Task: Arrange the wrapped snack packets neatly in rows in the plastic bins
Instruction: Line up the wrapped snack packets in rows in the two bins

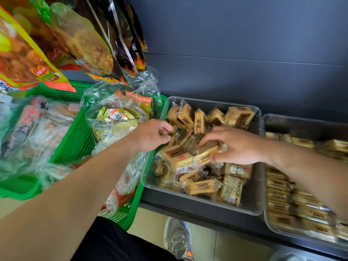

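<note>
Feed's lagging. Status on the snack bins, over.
Right hand grips a packet in jumbled bin. Left hand beside it, grasp unclear. Right bin rowed. Nothing blocking.

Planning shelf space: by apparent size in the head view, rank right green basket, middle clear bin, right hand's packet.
1-2. right green basket, middle clear bin: alike, basket partly hidden, unranked.
3. held packet, smallest.

The wall [244,34] at the back is dark grey-blue and plain. A thin line [244,60] runs across it from side to side. Below the wall sits a dark shelf [207,221] with a smooth front edge. Under the shelf, the floor [226,251] has big pale cream tiles with thin dark lines between them. Soft, even light fills the place.
</note>
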Action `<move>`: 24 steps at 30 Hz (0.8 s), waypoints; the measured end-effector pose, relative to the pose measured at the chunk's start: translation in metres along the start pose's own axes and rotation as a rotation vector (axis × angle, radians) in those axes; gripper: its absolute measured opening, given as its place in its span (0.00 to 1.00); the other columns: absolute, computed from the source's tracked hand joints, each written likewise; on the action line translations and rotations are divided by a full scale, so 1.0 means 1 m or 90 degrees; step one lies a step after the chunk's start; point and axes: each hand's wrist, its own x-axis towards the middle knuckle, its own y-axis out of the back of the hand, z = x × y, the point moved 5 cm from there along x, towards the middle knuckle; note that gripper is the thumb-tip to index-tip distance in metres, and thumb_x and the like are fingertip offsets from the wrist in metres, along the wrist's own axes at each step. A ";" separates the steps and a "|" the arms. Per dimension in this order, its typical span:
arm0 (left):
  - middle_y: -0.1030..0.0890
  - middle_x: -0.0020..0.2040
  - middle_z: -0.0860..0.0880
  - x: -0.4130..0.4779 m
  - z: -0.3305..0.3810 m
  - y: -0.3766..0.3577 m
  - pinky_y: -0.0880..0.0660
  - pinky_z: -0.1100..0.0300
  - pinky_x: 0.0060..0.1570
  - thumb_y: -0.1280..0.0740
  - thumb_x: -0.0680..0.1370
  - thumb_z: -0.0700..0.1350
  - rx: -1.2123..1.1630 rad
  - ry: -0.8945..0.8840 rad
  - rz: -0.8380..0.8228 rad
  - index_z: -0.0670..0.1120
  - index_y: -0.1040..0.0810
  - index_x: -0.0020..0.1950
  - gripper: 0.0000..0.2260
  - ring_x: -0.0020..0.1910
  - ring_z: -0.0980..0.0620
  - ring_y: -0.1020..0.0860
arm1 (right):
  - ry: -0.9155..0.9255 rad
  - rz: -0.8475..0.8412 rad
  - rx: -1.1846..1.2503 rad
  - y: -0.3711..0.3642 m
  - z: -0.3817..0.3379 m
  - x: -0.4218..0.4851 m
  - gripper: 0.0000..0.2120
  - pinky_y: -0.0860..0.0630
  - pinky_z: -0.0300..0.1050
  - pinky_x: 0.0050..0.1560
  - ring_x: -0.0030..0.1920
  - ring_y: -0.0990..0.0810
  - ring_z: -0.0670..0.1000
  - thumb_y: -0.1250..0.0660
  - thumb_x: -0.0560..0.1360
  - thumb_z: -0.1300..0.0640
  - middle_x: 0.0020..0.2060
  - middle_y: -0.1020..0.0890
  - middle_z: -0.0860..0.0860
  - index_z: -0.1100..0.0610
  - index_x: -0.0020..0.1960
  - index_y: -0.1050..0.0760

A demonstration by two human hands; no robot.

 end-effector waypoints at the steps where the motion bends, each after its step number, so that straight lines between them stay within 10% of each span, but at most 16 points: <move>1: 0.19 0.60 0.51 -0.001 0.002 -0.003 0.27 0.53 0.65 0.31 0.81 0.52 0.015 0.010 -0.021 0.50 0.22 0.67 0.16 0.59 0.52 0.21 | -0.010 -0.022 -0.025 0.002 0.000 -0.004 0.18 0.29 0.46 0.60 0.59 0.30 0.41 0.33 0.76 0.37 0.55 0.29 0.35 0.33 0.65 0.30; 6: 0.24 0.37 0.54 -0.015 0.013 -0.018 0.29 0.57 0.43 0.34 0.81 0.57 0.033 0.042 -0.126 0.50 0.22 0.43 0.13 0.37 0.55 0.26 | -0.021 0.070 -0.062 0.027 -0.027 0.009 0.31 0.21 0.51 0.53 0.49 0.18 0.53 0.51 0.76 0.28 0.49 0.19 0.49 0.49 0.49 0.19; 9: 0.18 0.47 0.56 -0.023 0.014 -0.017 0.28 0.56 0.51 0.28 0.77 0.57 0.023 0.006 -0.126 0.53 0.17 0.53 0.10 0.49 0.55 0.21 | 0.002 0.144 -0.031 0.027 -0.048 0.043 0.16 0.25 0.52 0.62 0.60 0.22 0.50 0.42 0.83 0.43 0.61 0.21 0.46 0.48 0.64 0.24; 12: 0.18 0.54 0.57 -0.030 0.010 -0.002 0.29 0.59 0.58 0.24 0.73 0.55 -0.021 0.005 -0.082 0.52 0.18 0.56 0.15 0.54 0.58 0.21 | 0.005 -0.017 0.088 -0.004 -0.062 0.063 0.25 0.25 0.53 0.65 0.63 0.22 0.50 0.39 0.82 0.42 0.66 0.23 0.45 0.48 0.76 0.34; 17: 0.19 0.59 0.56 -0.025 -0.014 0.043 0.30 0.60 0.60 0.24 0.75 0.49 -0.030 0.024 0.112 0.50 0.19 0.63 0.17 0.58 0.56 0.21 | 0.034 -0.040 0.049 -0.024 -0.050 0.043 0.16 0.27 0.53 0.64 0.56 0.23 0.46 0.43 0.81 0.36 0.56 0.22 0.40 0.41 0.58 0.21; 24: 0.22 0.67 0.51 -0.013 -0.027 0.018 0.30 0.52 0.67 0.24 0.75 0.48 0.030 0.027 -0.001 0.52 0.22 0.67 0.21 0.60 0.52 0.23 | -0.014 -0.045 -0.118 -0.024 -0.055 0.028 0.19 0.25 0.52 0.60 0.55 0.28 0.46 0.33 0.75 0.40 0.55 0.25 0.43 0.44 0.63 0.27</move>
